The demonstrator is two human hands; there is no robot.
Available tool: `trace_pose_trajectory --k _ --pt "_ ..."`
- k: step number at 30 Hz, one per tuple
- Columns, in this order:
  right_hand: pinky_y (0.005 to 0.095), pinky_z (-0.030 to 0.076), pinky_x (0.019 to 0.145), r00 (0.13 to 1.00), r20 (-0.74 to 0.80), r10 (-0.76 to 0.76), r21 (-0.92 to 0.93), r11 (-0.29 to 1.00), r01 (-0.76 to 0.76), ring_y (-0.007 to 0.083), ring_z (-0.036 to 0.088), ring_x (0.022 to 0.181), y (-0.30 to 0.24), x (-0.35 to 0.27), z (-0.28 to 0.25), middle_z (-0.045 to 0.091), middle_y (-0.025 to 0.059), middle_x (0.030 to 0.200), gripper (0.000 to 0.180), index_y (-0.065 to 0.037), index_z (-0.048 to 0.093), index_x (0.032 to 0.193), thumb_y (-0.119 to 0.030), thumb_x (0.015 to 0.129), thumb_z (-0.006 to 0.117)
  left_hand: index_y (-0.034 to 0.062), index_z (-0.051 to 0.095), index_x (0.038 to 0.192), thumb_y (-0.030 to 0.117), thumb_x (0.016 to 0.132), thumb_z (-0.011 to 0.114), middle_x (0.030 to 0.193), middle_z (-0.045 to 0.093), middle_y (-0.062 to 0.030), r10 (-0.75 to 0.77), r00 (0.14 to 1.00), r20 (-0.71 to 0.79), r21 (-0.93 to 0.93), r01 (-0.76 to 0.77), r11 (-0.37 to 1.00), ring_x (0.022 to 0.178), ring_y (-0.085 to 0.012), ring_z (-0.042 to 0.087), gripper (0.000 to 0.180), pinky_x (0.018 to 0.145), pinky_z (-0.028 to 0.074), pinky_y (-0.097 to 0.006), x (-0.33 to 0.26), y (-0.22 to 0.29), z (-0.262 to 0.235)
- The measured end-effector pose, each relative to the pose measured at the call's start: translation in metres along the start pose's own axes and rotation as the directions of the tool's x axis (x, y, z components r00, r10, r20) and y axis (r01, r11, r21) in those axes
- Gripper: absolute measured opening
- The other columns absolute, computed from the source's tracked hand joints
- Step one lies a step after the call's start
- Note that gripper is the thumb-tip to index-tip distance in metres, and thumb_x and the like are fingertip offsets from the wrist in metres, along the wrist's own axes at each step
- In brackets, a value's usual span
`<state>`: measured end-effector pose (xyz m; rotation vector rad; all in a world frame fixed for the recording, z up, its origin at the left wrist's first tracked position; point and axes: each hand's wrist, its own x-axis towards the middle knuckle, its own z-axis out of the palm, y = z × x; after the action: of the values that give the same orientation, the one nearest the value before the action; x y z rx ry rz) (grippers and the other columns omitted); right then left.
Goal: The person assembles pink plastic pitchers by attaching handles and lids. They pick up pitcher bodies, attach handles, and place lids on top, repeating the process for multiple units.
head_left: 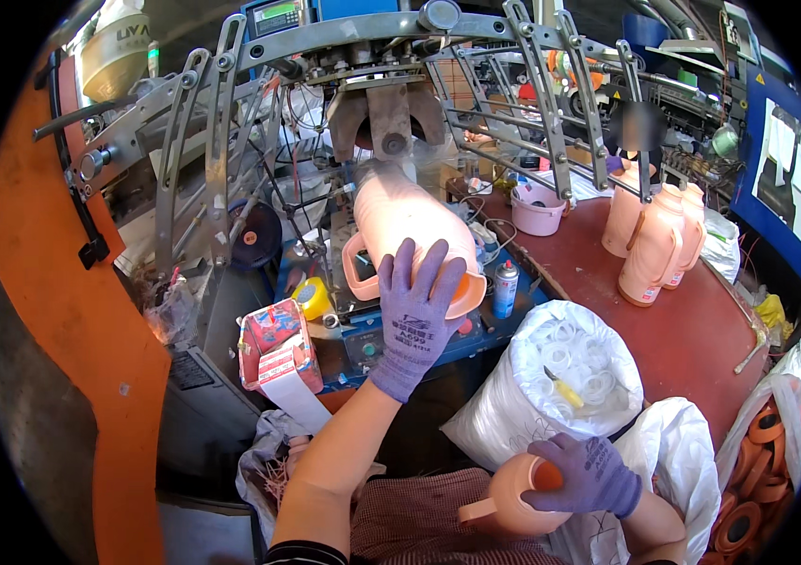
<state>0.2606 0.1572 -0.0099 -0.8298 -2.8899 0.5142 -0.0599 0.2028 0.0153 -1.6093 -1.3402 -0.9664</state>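
Observation:
A pink plastic thermos jug (pixel 416 218) lies tilted on the machine, its far end under a metal clamp head (pixel 386 118) and its mouth toward me. My left hand (pixel 416 315), in a purple-grey glove, grips it near the mouth, fingers stretched over the top; the thumb is hidden. The jug's handle (pixel 359 273) sticks out to the left. Close to my body, my right hand (pixel 581 474), gloved alike, holds a second pink jug (pixel 506 497) by its rim, with part of the hand at the orange-lit opening. That jug's handle points left.
Several pink jugs (pixel 653 240) stand on the red-brown table (pixel 598 273) at right, beside a pink tub (pixel 538 209). A white sack (pixel 513 395) holds clear plastic rings and a yellow-handled cutter (pixel 565 392). A blue spray can (pixel 505 290) and red box (pixel 273 344) flank the machine. Another person (pixel 636 132) is behind.

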Motion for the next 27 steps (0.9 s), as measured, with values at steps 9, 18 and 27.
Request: trace_pose_trajectory --k 9,18,27 --pt "0.0413 0.056 0.073 0.992 -0.129 0.014 0.045 0.999 -0.008 0.0348 0.07 0.085 0.0 -0.028 -0.011 0.067 0.0197 0.106 0.073 -0.009 0.062 0.124 -0.062 0.074 0.07 0.012 0.055 0.115 0.011 0.065 0.079 0.134 0.053 -0.0113 0.047 0.992 0.118 0.056 -0.054 0.997 0.126 -0.0404 0.047 0.055 0.103 0.039 -0.052 0.001 -0.072 0.033" --pt "0.0388 0.057 0.078 0.99 -0.102 0.093 0.101 0.991 -0.083 0.0336 0.07 0.09 0.01 -0.035 -0.01 0.066 0.0186 0.116 0.071 -0.011 0.062 0.125 -0.06 0.074 0.072 0.015 0.054 0.12 0.013 0.069 0.076 0.138 0.05 -0.0066 0.113 0.962 0.249 0.102 -0.142 0.985 0.13 -0.0375 0.044 0.056 0.104 0.037 -0.053 0.016 -0.12 0.066" --pt "0.0407 0.056 0.079 0.994 -0.094 0.054 0.174 0.984 -0.037 0.0323 0.069 0.089 0.029 -0.01 -0.005 0.067 0.016 0.106 0.068 -0.011 0.064 0.123 -0.057 0.074 0.074 0.0194 0.053 0.12 0.016 0.069 0.076 0.139 0.048 -0.0049 0.159 0.94 0.302 0.113 -0.201 0.973 0.131 -0.0344 0.042 0.056 0.102 0.037 -0.05 0.019 -0.121 0.059"
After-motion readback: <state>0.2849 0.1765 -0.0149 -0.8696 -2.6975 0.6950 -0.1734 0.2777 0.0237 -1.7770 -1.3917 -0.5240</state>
